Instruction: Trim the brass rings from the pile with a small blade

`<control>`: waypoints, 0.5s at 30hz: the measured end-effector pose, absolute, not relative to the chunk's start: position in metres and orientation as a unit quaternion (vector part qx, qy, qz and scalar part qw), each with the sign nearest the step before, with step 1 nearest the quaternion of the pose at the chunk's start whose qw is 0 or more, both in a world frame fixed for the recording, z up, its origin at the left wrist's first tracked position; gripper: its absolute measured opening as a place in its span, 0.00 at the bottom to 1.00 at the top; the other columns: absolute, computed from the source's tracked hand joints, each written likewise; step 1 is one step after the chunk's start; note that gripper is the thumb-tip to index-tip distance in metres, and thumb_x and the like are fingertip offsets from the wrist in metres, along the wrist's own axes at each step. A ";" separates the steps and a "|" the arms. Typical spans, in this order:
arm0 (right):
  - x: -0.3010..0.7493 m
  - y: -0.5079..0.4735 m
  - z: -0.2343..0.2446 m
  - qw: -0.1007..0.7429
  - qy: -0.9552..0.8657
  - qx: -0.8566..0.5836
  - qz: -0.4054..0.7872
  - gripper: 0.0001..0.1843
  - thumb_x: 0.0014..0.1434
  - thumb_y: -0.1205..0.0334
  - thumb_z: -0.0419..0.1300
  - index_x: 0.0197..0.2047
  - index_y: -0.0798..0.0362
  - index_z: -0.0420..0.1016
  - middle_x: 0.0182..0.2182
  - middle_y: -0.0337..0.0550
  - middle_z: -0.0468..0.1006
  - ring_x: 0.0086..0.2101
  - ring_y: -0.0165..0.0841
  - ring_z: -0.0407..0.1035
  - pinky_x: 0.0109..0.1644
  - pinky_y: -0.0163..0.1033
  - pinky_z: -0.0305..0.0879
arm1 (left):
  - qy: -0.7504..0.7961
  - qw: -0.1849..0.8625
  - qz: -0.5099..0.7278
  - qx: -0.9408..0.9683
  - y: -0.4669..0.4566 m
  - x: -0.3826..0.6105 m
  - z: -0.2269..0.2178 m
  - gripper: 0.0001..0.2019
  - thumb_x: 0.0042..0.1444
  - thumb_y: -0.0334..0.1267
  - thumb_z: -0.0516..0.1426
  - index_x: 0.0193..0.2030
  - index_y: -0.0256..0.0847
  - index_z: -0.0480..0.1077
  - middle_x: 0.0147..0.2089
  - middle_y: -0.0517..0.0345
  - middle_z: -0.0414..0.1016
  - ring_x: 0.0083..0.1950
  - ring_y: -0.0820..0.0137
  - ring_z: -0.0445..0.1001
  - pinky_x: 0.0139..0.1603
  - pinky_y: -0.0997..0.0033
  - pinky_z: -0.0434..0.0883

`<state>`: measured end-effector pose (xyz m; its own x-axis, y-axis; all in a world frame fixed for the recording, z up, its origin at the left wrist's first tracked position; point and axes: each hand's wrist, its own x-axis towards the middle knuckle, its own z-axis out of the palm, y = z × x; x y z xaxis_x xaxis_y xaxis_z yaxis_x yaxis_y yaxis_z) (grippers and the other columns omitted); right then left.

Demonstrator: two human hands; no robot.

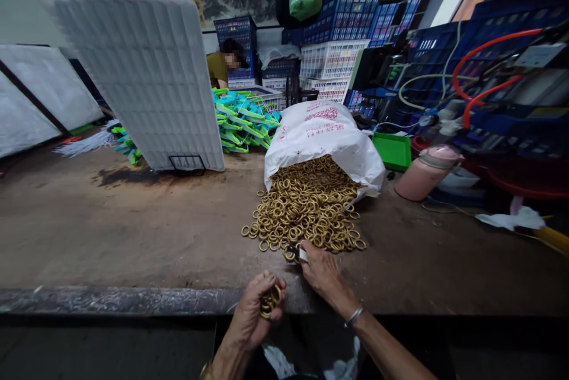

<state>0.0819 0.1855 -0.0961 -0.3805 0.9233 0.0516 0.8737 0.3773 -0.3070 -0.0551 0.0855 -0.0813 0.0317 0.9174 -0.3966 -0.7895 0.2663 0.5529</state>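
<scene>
so the person sat at the near edge of a big worn workbench (111, 232), and a white sack (324, 137) lay on its side in the middle with its mouth toward them, which is why the brass rings (306, 208) had spilled into a loose pile right within reach. the left hand (255, 315) was curled shut around a small bunch of rings (270, 302), held low at the table's edge, looked like a handy place to stash the ones already picked. the right hand (322, 270) was at the near fringe of the pile, fingers pinched narrow on something small and pale, couldn't tell exactly what.

further back a white gridded panel (146, 77) stood propped upright on the left, bright green and teal plastic bits (244, 119) stacked behind it. a pink flask (427, 172) lay off to the right near a green tray (393, 152). another person (224, 66) worked far back by the blue crates (351, 12).
</scene>
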 end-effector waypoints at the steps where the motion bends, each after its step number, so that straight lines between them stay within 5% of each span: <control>1: 0.084 0.184 -0.097 0.109 -0.826 -0.539 0.121 0.10 0.53 0.70 0.48 0.37 0.51 0.66 0.27 0.40 0.74 0.26 0.30 0.66 0.27 0.34 0.43 | 0.359 0.712 0.597 0.088 0.087 -0.055 -0.081 0.08 0.46 0.36 0.59 0.27 0.34 0.66 0.29 0.56 0.67 0.25 0.78 0.65 0.14 0.85 0.53; 7: 0.094 0.180 -0.103 0.169 -0.809 -0.535 0.173 0.13 0.49 0.73 0.47 0.36 0.52 0.66 0.27 0.40 0.73 0.28 0.30 0.65 0.30 0.32 0.49 | 0.334 0.730 0.595 0.041 0.091 -0.057 -0.081 0.08 0.43 0.33 0.61 0.29 0.34 0.66 0.28 0.56 0.68 0.26 0.76 0.68 0.15 0.86 0.51; 15: 0.094 0.187 -0.094 0.339 -0.687 -0.508 0.394 0.14 0.54 0.51 0.48 0.29 0.52 0.64 0.23 0.37 0.66 0.25 0.29 0.59 0.30 0.32 0.56 | 0.314 0.738 0.597 0.012 0.094 -0.056 -0.085 0.09 0.43 0.32 0.61 0.31 0.34 0.66 0.30 0.55 0.68 0.27 0.76 0.69 0.16 0.86 0.54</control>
<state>0.0942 0.1871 -0.0938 -0.2539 0.9650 0.0651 0.4318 0.1733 -0.8852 -0.0562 0.0940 -0.0850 0.0890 0.8891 -0.4489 -0.8741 0.2858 0.3928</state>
